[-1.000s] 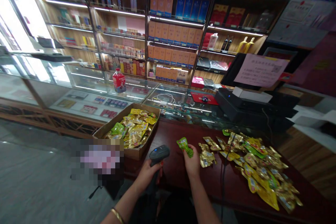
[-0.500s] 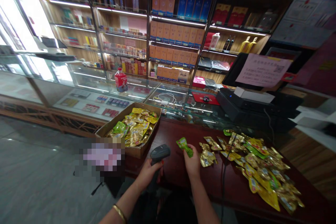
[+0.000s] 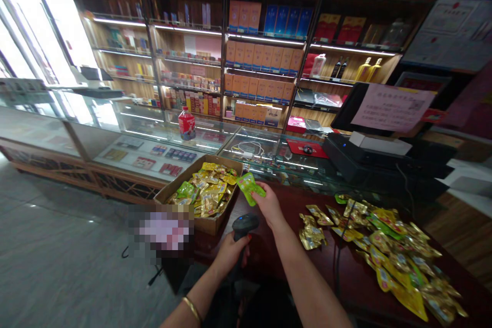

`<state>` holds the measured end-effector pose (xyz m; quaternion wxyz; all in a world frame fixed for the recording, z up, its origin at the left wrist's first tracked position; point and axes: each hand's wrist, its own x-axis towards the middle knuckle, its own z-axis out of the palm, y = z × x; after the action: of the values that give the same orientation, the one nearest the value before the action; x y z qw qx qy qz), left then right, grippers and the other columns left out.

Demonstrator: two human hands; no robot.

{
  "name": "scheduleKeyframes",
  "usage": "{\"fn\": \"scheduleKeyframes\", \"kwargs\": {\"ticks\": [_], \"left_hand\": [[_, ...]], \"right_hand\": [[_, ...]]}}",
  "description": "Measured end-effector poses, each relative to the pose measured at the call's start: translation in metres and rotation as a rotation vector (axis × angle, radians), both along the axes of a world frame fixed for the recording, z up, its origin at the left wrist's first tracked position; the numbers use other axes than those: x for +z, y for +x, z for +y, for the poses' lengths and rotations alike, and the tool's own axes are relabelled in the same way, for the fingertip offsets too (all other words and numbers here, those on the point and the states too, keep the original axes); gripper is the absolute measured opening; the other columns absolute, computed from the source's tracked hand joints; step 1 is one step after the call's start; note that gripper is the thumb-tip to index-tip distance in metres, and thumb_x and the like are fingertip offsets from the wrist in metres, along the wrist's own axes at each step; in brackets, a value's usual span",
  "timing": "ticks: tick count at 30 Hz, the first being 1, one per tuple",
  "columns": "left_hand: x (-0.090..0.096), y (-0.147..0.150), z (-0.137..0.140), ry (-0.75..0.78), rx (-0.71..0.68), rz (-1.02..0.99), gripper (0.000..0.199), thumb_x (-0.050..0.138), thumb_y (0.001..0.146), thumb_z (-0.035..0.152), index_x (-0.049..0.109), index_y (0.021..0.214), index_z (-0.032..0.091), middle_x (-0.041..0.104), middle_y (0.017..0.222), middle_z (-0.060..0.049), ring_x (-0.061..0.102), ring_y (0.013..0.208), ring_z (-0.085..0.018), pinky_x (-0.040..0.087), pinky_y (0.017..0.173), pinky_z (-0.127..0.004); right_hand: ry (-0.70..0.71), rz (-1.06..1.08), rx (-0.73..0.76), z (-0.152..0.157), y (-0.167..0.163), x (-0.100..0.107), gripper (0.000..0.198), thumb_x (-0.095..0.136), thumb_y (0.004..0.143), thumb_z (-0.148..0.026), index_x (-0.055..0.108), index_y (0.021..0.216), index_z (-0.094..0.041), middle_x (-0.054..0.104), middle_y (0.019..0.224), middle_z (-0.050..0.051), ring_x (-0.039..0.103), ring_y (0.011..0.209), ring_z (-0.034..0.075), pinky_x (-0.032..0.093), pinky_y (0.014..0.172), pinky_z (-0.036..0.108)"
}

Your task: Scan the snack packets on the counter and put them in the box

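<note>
A gold bangle (image 3: 192,309) rings the left arm (image 3: 211,279); the left hand (image 3: 231,249) shows red nail polish (image 3: 249,237); bottom centre, apparently, black clothing (image 3: 265,307).

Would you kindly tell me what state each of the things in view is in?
Box: open-topped, filled with packets.
Green packet: held up in the right hand; whether sealed, I cannot tell.
Scanner: held in the left hand.
Loose packets: spread on the table.
Bottle: upright, capped.
Shelf lights: lit.
Mouse: resting on the red mat.

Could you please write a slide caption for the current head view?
The left hand grips a scanner while the right hand holds a green packet near a box.
</note>
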<state>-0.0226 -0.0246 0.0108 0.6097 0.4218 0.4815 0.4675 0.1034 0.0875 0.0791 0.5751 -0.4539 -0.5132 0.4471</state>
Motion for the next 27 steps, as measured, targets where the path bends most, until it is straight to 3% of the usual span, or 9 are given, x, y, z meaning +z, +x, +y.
{"fn": "scheduleKeyframes", "kwargs": {"ticks": [3,5,7,10,13,16,22,25,27], "left_hand": [[-0.001,-0.002,0.0,0.011,-0.012,0.028,0.049,0.076,0.07,0.065,0.059,0.065,0.019,0.061,0.048,-0.002,0.05,0.032,-0.013,0.035,0.035,-0.024],[-0.001,-0.003,0.0,0.006,-0.007,0.042,0.05,0.076,0.07,0.066,0.059,0.064,0.019,0.061,0.048,-0.002,0.05,0.033,-0.012,0.035,0.035,-0.024],[0.0,-0.004,0.0,0.004,-0.006,0.046,0.051,0.075,0.07,0.068,0.059,0.065,0.019,0.061,0.049,-0.002,0.05,0.033,-0.012,0.036,0.035,-0.023],[0.003,-0.003,-0.002,0.018,-0.02,0.031,0.052,0.076,0.07,0.069,0.059,0.071,0.02,0.062,0.051,-0.001,0.05,0.033,-0.013,0.037,0.036,-0.024],[0.006,-0.003,-0.003,0.013,-0.03,0.024,0.05,0.076,0.071,0.067,0.058,0.074,0.021,0.063,0.052,0.001,0.05,0.034,-0.013,0.038,0.036,-0.024],[0.009,-0.002,-0.005,-0.003,-0.029,0.034,0.046,0.076,0.071,0.063,0.058,0.075,0.021,0.063,0.052,0.001,0.052,0.035,-0.013,0.039,0.037,-0.023],[0.009,-0.003,-0.005,0.002,-0.006,0.057,0.046,0.075,0.072,0.063,0.058,0.072,0.02,0.062,0.052,0.001,0.051,0.035,-0.012,0.038,0.037,-0.023],[0.008,-0.003,-0.005,0.006,-0.014,0.063,0.048,0.075,0.072,0.065,0.059,0.072,0.02,0.062,0.051,0.001,0.05,0.034,-0.012,0.037,0.036,-0.023],[0.009,-0.003,-0.005,0.002,-0.016,0.069,0.049,0.075,0.071,0.066,0.059,0.071,0.02,0.061,0.05,0.0,0.05,0.034,-0.012,0.038,0.036,-0.023]], "right_hand": [[-0.006,0.028,0.182,0.014,-0.04,0.019,0.05,0.078,0.069,-0.032,0.069,0.118,-0.024,0.08,0.109,0.004,0.076,0.095,0.021,0.06,0.088,0.035],[0.01,-0.073,0.144,0.015,-0.038,0.017,0.046,0.075,0.075,-0.029,0.069,0.12,-0.023,0.079,0.113,0.006,0.075,0.101,0.021,0.059,0.095,0.036],[0.052,-0.318,-0.013,0.007,-0.008,0.007,0.039,0.068,0.084,-0.027,0.07,0.122,-0.021,0.077,0.122,0.011,0.073,0.113,0.024,0.054,0.104,0.039],[0.005,-0.857,-0.343,-0.02,0.07,-0.012,0.041,0.057,0.094,-0.026,0.069,0.132,-0.016,0.07,0.136,0.018,0.064,0.13,0.032,0.046,0.112,0.046],[-0.286,-1.253,-0.619,-0.049,0.143,-0.029,0.043,0.053,0.1,-0.035,0.07,0.131,-0.011,0.07,0.132,0.024,0.062,0.127,0.041,0.047,0.105,0.054],[-0.488,-1.445,-0.609,-0.069,0.177,-0.042,0.049,0.05,0.102,-0.05,0.076,0.12,-0.012,0.07,0.128,0.024,0.062,0.122,0.043,0.048,0.098,0.056],[-0.363,-1.477,-0.492,-0.073,0.171,-0.057,0.037,0.064,0.096,-0.042,0.073,0.125,-0.021,0.069,0.136,0.019,0.058,0.13,0.037,0.045,0.101,0.052],[-0.18,-1.268,-0.559,-0.068,0.169,-0.06,0.034,0.07,0.087,-0.033,0.073,0.12,-0.023,0.071,0.133,0.017,0.06,0.129,0.036,0.046,0.102,0.05],[-0.079,-1.006,-0.566,-0.065,0.167,-0.06,0.035,0.064,0.085,-0.029,0.071,0.119,-0.025,0.075,0.124,0.012,0.068,0.117,0.032,0.051,0.097,0.044]]}}
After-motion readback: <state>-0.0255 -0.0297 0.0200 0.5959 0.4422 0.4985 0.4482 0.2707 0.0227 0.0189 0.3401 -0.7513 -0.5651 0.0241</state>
